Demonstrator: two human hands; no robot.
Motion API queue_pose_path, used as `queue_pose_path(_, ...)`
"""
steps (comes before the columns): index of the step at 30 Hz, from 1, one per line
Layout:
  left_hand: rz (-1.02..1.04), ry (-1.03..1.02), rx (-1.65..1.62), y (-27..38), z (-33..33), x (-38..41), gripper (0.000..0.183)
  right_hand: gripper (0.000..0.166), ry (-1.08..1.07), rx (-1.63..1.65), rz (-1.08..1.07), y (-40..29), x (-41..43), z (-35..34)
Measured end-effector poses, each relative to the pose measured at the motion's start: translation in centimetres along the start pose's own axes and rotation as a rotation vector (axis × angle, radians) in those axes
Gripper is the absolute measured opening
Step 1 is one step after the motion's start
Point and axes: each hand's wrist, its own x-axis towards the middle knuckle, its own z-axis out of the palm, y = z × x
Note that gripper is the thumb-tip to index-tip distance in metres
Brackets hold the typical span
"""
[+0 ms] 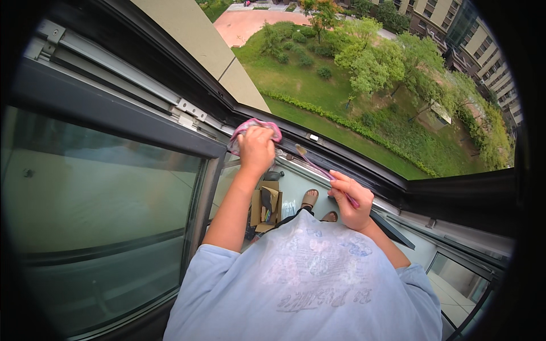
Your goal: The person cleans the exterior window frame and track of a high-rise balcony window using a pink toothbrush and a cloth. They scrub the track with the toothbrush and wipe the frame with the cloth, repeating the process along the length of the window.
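Note:
My left hand holds a pink-edged cloth against the corner of the dark window frame, by the hinge side. In my right hand is a toothbrush with a pink-purple handle. Its bristle head lies over the lower frame's track, to the right of the cloth, and looks discoloured. Between cloth and brush a small metal fitting shows on the frame. The cloth's underside is hidden by my left hand.
An open window sash fills the left. Beyond the opening, the lawn lies far below. A cardboard box with things in it stands on the floor near my sandalled feet. A metal hinge fitting sits on the sash's upper edge.

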Motion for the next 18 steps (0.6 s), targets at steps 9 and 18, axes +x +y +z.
queue_pose_path(9, -0.302, 0.358, 0.139, 1.9, -3.8, 3.6, 0.019, 0.015, 0.064, 0.0, 0.041, -0.1, -1.0, -1.9)
queue_pose_path(18, -0.528, 0.014, 0.33, -1.4, -1.5, 4.8, 0.033, 0.014, 0.029, -0.022, -0.016, -0.9, -1.0, -2.4)
